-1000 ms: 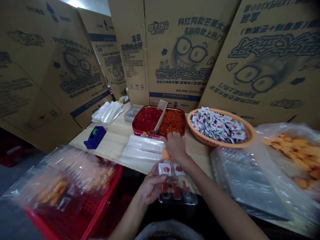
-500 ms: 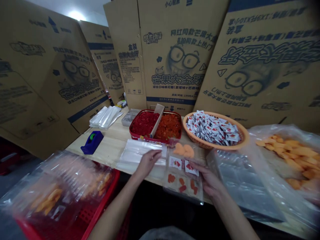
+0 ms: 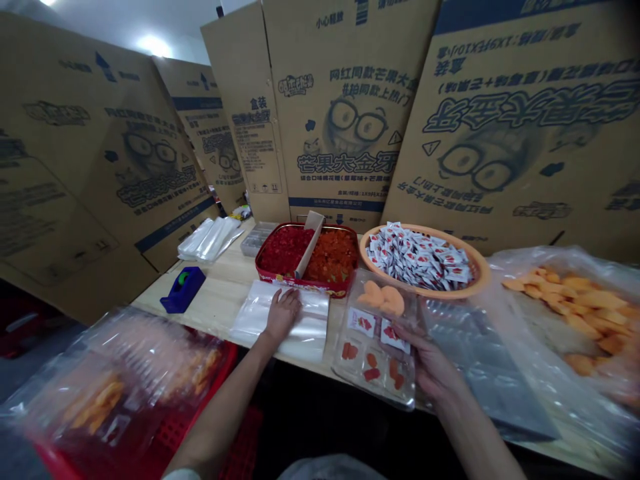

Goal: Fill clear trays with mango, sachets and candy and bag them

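Observation:
My right hand (image 3: 431,360) grips the right edge of a clear plastic tray (image 3: 354,371), tilted over the table's front edge. In its compartments lie orange candy pieces (image 3: 383,298), two white printed sachets (image 3: 361,322) and small red-orange pieces (image 3: 371,368). On a stack of clear plastic bags (image 3: 310,330) rests my left hand (image 3: 283,313), its fingers stretched out and nothing held in them. Just behind the bags stands a red tin (image 3: 340,288) of red and orange pieces, split by a cardboard strip (image 3: 309,244).
An orange basket (image 3: 480,273) holds many sachets. To the right are empty clear trays (image 3: 493,363) and a bag of orange candy (image 3: 575,300). A blue tape dispenser (image 3: 183,290) stands left, above a red crate (image 3: 220,380) with filled packs. Cardboard boxes (image 3: 345,133) wall the back.
My left hand has moved left from beside the tray onto the bags, its fingers now spread. My right hand still holds the tray, shifted slightly right.

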Demonstrator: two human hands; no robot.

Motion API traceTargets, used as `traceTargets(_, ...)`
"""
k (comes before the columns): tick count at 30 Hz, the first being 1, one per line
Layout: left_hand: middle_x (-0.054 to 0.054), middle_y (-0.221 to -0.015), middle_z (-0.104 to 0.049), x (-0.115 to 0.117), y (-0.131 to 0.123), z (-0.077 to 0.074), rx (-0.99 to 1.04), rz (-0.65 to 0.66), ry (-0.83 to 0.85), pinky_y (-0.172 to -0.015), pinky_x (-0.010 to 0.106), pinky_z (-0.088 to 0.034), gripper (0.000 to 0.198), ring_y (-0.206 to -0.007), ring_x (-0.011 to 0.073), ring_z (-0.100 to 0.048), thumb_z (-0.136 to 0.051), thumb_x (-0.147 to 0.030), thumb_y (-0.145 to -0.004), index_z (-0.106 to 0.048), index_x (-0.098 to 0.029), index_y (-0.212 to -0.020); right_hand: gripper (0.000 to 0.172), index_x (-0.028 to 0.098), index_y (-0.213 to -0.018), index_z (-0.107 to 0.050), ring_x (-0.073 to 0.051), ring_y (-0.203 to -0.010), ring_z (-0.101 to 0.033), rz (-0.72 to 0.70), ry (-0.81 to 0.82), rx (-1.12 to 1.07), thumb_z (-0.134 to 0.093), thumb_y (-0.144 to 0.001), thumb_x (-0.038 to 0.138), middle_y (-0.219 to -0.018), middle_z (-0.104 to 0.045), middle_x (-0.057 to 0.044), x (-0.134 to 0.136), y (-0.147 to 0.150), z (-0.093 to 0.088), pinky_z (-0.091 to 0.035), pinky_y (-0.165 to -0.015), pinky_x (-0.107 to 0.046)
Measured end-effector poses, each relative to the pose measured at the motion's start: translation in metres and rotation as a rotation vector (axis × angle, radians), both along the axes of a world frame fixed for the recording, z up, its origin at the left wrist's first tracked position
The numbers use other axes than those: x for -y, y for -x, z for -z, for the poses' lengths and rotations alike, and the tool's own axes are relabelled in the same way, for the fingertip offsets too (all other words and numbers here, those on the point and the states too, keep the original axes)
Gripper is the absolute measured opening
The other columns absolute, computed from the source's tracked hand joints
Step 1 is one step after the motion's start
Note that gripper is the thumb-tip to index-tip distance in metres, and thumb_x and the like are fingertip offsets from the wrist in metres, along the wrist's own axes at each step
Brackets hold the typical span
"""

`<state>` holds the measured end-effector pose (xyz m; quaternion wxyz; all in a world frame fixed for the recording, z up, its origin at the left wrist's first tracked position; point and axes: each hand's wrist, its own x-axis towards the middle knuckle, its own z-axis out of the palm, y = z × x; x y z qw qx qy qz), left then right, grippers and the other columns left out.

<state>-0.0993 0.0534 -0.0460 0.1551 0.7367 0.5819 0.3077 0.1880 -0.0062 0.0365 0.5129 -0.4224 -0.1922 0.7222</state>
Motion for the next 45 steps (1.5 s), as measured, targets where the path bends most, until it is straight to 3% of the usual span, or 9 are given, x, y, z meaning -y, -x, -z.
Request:
traceTargets(8, 0.014, -0.105, -0.063, 0.001, -0.001, 0.002, -0.062, -0.046, -0.067, -0.105, 0.043, -0.009, 0.032, -0.109, 0.0251, -0.051, -0.042, -0.019, -0.082, -0.056, -0.017, -0.111, 0.019, 0.021, -0.072, -0.066, -0.02, -0.071, -0.067, 0.032, 0.02, -0.011, -0.07, -0.058, 0.009, -0.078, -0.071, -0.001, 0.006, -0.004, -0.002, -0.059, -0.064, -0.032)
traceTargets(13, 0.009, -0.084, -0.065, 0.008, -0.002, -0.01, -0.073, -0.07, -0.104, -0.105, 0.041, -0.012, 0.027, -0.091, 0.0216, -0.056, -0.044, -0.019, -0.082, -0.061, -0.02, -0.103, 0.021, 0.019, -0.074, -0.068, -0.02, -0.068, -0.067, 0.037, 0.053, -0.045, -0.071, -0.057, 0.008, -0.075, -0.071, -0.002, 0.009, -0.007, -0.003, -0.059, -0.057, -0.029)
traceTargets(17, 0.008, -0.087, -0.063, 0.011, -0.01, -0.038, -0.023, -0.133, -0.137, -0.104, 0.046, -0.012, 0.018, -0.098, 0.0233, -0.052, -0.044, -0.024, -0.083, -0.061, -0.02, -0.085, 0.024, 0.017, -0.077, -0.068, -0.018, -0.068, -0.066, 0.079, 0.019, -0.055, -0.072, -0.057, 0.006, -0.079, -0.071, -0.002, 0.01, -0.016, -0.001, -0.059, -0.055, -0.025)
traceTargets(20, 0.009, -0.094, -0.061, 0.015, -0.021, -0.068, 0.047, -0.146, -0.132, -0.099, 0.046, -0.024, 0.015, -0.1, 0.0239, -0.051, -0.044, -0.03, -0.083, -0.055, -0.019, -0.084, 0.027, 0.017, -0.081, -0.068, -0.017, -0.071, -0.066, 0.103, -0.03, -0.056, -0.072, -0.057, 0.006, -0.087, -0.07, -0.002, 0.009, -0.023, -0.001, -0.059, -0.055, -0.025)
traceTargets(23, 0.004, -0.076, -0.061, 0.023, -0.035, -0.091, 0.143, -0.107, -0.061, -0.076, 0.036, -0.042, 0.017, -0.075, 0.0192, -0.058, -0.042, -0.037, -0.084, -0.048, -0.021, -0.083, 0.028, 0.019, -0.083, -0.068, -0.018, -0.071, -0.066, 0.124, -0.063, -0.088, -0.073, -0.058, 0.009, -0.09, -0.07, -0.001, 0.007, -0.026, -0.004, -0.059, -0.057, -0.026)
traceTargets(25, 0.0, -0.065, -0.058, 0.029, -0.047, -0.099, 0.229, -0.061, 0.0, -0.062, 0.029, -0.043, 0.019, -0.06, 0.0152, -0.057, -0.04, -0.04, -0.084, -0.042, -0.022, -0.081, 0.025, 0.02, -0.081, -0.068, -0.018, -0.068, -0.067, 0.105, -0.067, -0.127, -0.073, -0.059, 0.011, -0.084, -0.071, -0.001, 0.006, -0.025, -0.009, -0.059, -0.059, -0.029)
traceTargets(35, -0.008, -0.053, -0.05, 0.06, -0.097, -0.098, 1.132, 0.049, 0.347, -0.048, 0.017, -0.032, 0.036, -0.045, 0.0053, -0.043, -0.067, -0.042, -0.066, -0.041, -0.019, -0.073, 0.03, 0.021, -0.087, -0.067, -0.019, -0.073, -0.066, -0.021, -0.054, -0.186, -0.074, -0.059, 0.015, -0.086, -0.07, -0.001, 0.006, -0.003, -0.005, -0.058, -0.062, -0.03)
traceTargets(41, -0.005, -0.065, -0.057, 0.074, -0.085, -0.098, 1.309, -0.026, 0.515, -0.057, 0.019, -0.043, 0.045, -0.056, 0.006, -0.053, -0.077, -0.031, -0.057, -0.053, -0.017, -0.093, 0.025, 0.02, -0.078, -0.067, -0.016, -0.064, -0.065, -0.011, -0.04, -0.209, -0.074, -0.056, 0.012, -0.076, -0.07, 0.0, 0.006, -0.001, -0.012, -0.057, -0.055, -0.025)
traceTargets(45, -0.001, -0.064, -0.058, 0.083, -0.072, -0.09, 1.209, -0.021, 0.631, -0.062, 0.022, -0.046, 0.03, -0.057, 0.0068, -0.054, -0.074, -0.034, -0.06, -0.059, -0.012, -0.073, 0.027, 0.017, -0.08, -0.066, -0.018, -0.061, -0.065, 0.027, -0.007, -0.187, -0.074, -0.055, 0.01, -0.073, -0.07, -0.001, 0.004, -0.004, -0.008, -0.057, -0.056, -0.028)
